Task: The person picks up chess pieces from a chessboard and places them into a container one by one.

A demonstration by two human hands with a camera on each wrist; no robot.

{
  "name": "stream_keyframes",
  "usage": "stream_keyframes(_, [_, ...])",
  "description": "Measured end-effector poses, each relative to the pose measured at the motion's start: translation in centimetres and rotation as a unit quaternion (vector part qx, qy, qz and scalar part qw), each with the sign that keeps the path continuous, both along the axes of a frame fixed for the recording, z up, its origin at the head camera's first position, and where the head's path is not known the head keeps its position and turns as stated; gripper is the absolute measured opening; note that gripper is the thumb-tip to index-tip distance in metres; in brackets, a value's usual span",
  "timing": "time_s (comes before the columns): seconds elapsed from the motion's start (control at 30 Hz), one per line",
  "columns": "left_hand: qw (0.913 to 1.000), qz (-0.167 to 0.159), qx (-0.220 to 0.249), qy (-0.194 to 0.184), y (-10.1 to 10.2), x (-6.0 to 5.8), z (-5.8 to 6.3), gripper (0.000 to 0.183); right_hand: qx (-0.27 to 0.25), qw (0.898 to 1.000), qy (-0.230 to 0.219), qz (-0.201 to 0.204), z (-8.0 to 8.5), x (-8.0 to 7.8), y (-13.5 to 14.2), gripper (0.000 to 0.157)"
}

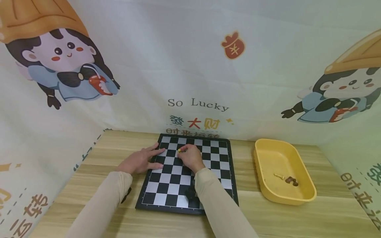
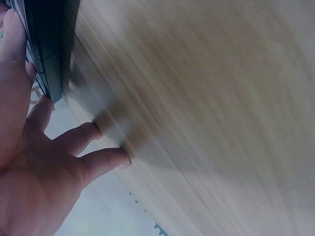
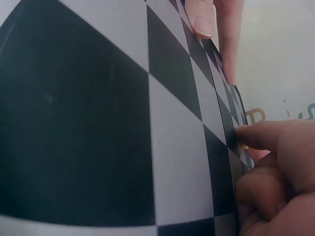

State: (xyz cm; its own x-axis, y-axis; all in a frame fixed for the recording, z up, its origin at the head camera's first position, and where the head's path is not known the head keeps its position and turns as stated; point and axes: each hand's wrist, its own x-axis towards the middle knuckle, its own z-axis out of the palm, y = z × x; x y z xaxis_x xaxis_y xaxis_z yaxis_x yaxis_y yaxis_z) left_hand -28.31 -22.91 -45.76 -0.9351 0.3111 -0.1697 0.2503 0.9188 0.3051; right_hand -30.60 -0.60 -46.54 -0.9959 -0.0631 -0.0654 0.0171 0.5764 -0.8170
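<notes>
A black-and-white checkered chessboard (image 1: 169,178) lies flat on the table. My right hand (image 1: 191,157) is over its upper middle squares, pinching a small yellow chess piece (image 1: 179,150) between thumb and fingers. Most of that piece is hidden by the fingertips; the right wrist view shows only a sliver of yellow at the board's surface. At the board's left edge rests my left hand (image 1: 141,161), fingers spread and straight. In the left wrist view, some of its fingers (image 2: 106,162) touch the wood beside the board's dark side wall (image 2: 49,54).
A yellow plastic tray (image 1: 262,155) stands right of the board, with a pale yellow piece (image 1: 279,176) and dark brown pieces (image 1: 291,180) inside. A printed cloth (image 1: 190,72) hangs behind the wooden table (image 1: 247,215). Something black hangs by each sleeve cuff.
</notes>
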Motion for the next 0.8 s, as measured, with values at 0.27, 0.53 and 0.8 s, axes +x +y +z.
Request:
stream_keyframes(0.27, [1.0000,0.006,0.001,-0.006,-0.04,0.07,-0.04,0.079,0.000,1.000,-0.003,0.000,-0.13,-0.03,-0.10,0.015])
stream_keyframes(0.53, [0.9999,0.008,0.004,-0.012,0.06,0.04,0.06,0.080,-0.017,0.999,-0.016,0.023,0.38,0.39,0.45,0.019])
stream_keyframes(0.8, [1.0000,0.004,0.001,-0.008,0.15,-0.04,0.18,0.081,-0.027,0.998,-0.013,0.055,0.28,0.16,0.77,0.024])
